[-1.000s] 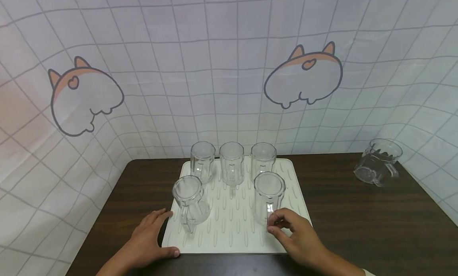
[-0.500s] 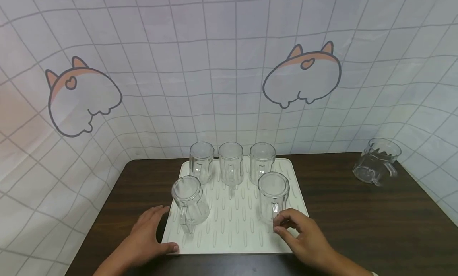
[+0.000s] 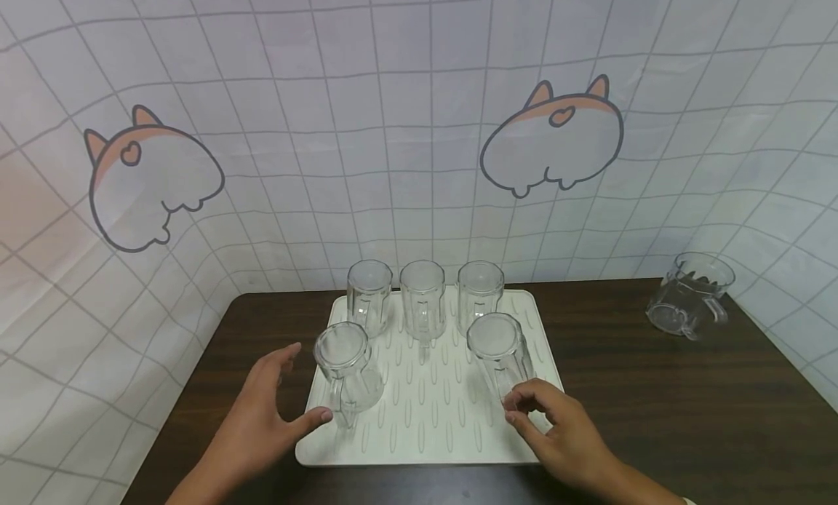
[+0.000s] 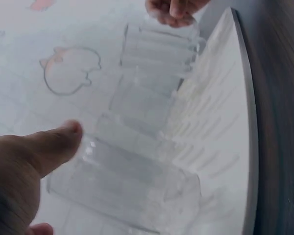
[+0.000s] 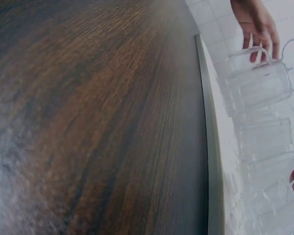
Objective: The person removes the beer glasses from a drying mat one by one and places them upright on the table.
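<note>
My right hand (image 3: pixel 556 428) pinches the handle of a clear glass mug (image 3: pixel 504 359) at the front right of the white ribbed mat (image 3: pixel 432 432). That mug leans a little, its upper end toward the left; whether its lower end touches the mat I cannot tell. Another glass mug (image 3: pixel 350 370) stands upside down at the mat's front left, its handle toward me. Beside it my left hand (image 3: pixel 255 410) hovers with thumb and fingers spread, holding nothing. In the left wrist view, the thumb (image 4: pixel 59 144) points toward the mugs.
Three more glass mugs line the mat's back edge: a left one (image 3: pixel 369 297), a middle one (image 3: pixel 423 301) and a right one (image 3: pixel 481 297). A separate glass mug (image 3: pixel 687 297) is at the far right of the dark wooden table (image 3: pixel 641 388). A white gridded curtain (image 3: pixel 419 141) hangs behind.
The right hand moved the front right mug slightly rightward, and then the mug tilted. My left hand came off the mat's left edge and rose toward the front left mug.
</note>
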`<state>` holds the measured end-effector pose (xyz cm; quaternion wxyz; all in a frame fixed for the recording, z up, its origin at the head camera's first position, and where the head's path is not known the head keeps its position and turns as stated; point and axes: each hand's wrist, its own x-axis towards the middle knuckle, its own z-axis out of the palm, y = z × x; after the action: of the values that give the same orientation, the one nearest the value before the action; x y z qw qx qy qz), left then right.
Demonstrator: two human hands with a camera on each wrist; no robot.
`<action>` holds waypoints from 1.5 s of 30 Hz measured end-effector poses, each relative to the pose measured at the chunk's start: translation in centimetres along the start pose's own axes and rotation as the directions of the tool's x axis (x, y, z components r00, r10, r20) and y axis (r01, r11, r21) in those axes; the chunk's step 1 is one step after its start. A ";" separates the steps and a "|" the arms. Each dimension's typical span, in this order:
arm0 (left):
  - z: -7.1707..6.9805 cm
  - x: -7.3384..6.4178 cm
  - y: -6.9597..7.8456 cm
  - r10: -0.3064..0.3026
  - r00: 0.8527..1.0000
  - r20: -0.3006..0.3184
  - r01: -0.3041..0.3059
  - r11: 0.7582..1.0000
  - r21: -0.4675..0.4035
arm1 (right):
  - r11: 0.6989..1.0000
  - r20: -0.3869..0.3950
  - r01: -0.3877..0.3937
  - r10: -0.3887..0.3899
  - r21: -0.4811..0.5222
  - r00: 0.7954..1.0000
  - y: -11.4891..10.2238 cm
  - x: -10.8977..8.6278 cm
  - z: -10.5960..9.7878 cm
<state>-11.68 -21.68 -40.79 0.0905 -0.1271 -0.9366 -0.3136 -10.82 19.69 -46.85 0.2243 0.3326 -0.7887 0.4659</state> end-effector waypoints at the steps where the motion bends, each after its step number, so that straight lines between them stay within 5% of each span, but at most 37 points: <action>1: -0.1 0.0 0.4 0.012 1.000 -0.022 -0.012 1.000 0.000 | 1.000 -0.001 0.002 -0.002 -0.002 1.000 0.0 0.0 0.0; 8: -0.2 0.2 2.5 0.141 0.981 -0.133 -0.143 0.990 -0.009 | 1.000 0.000 0.021 -0.021 -0.013 1.000 -0.2 0.2 -0.3; 15: 0.2 0.7 4.3 0.256 0.954 -0.158 -0.261 0.965 -0.012 | 0.998 -0.009 0.017 -0.017 -0.058 1.000 -0.3 0.3 -0.3; 33: 1.9 1.8 7.8 0.330 0.942 -0.058 -0.333 0.941 -0.063 | 0.993 -0.044 0.054 -0.059 -0.102 0.997 -0.3 0.6 -0.5; 45: 5.3 2.9 8.9 0.364 0.931 0.022 -0.355 0.918 -0.178 | 0.990 -0.039 0.037 -0.043 -0.136 0.998 -0.4 0.6 -0.7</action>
<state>-12.26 -11.08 -39.25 0.1098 -0.3126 -0.8690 -0.3675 -10.93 19.97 -45.94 0.2719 0.3227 -0.8067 0.4136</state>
